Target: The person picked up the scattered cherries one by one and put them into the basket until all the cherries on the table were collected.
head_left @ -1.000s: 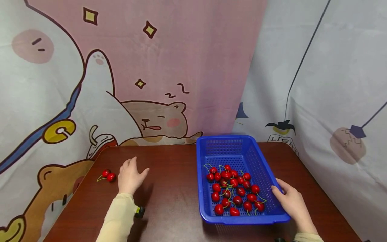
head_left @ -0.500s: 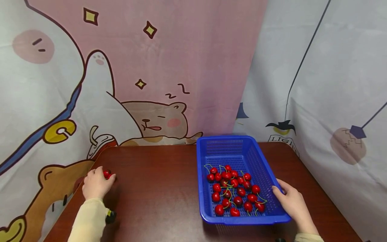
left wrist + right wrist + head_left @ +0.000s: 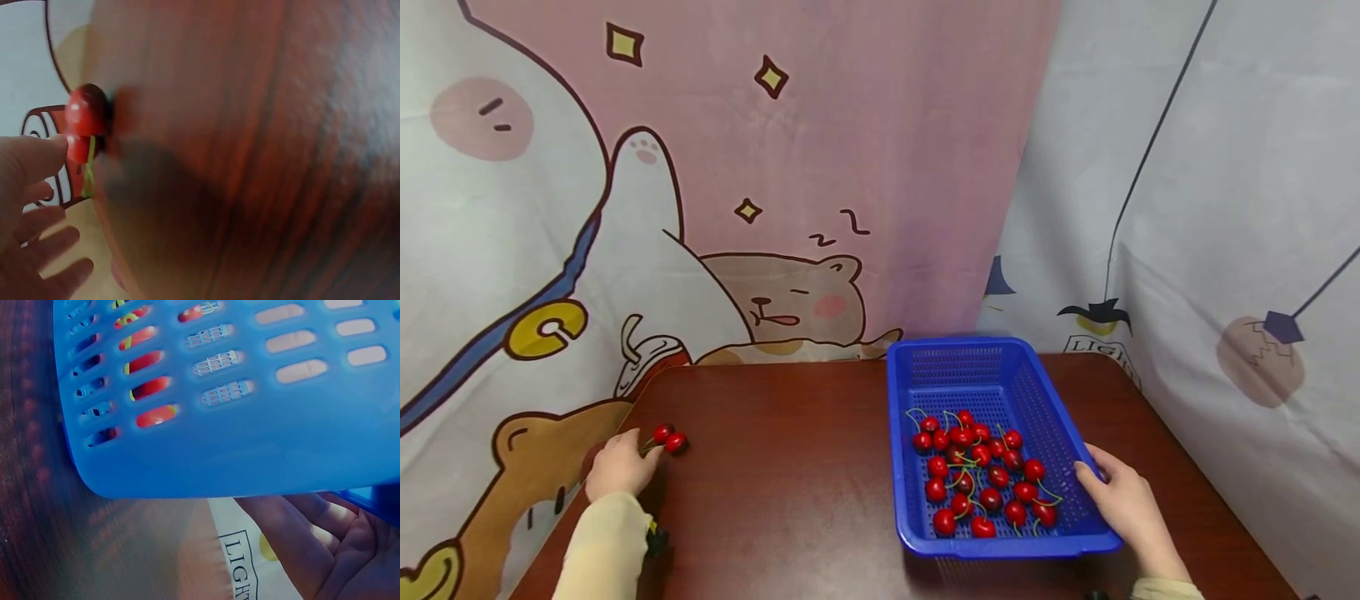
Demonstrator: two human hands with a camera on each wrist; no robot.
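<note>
A pair of red cherries point(image 3: 677, 443) joined by green stems lies on the left of the table. My left hand point(image 3: 622, 465) is just to the left of the pair, beside the stems. In the left wrist view its thumb point(image 3: 39, 156) overlaps the lower cherry point(image 3: 78, 147), while the other fingers are spread apart with nothing between them. On the right, my right hand point(image 3: 1126, 498) grips the side rim of a blue plastic basket point(image 3: 894, 467), tilted slightly toward me. Several red cherries point(image 3: 961, 436) with green stems lie inside it.
The dark brown wooden table point(image 3: 790, 467) stretches between the left hand and the basket. Behind and on both sides hangs a cartoon-printed curtain point(image 3: 955, 167), meeting the table's edges.
My left hand first moved left and down over the cherry pair, then slid a little farther left, uncovering it. The pair lies in the same place. The right hand and basket stay put.
</note>
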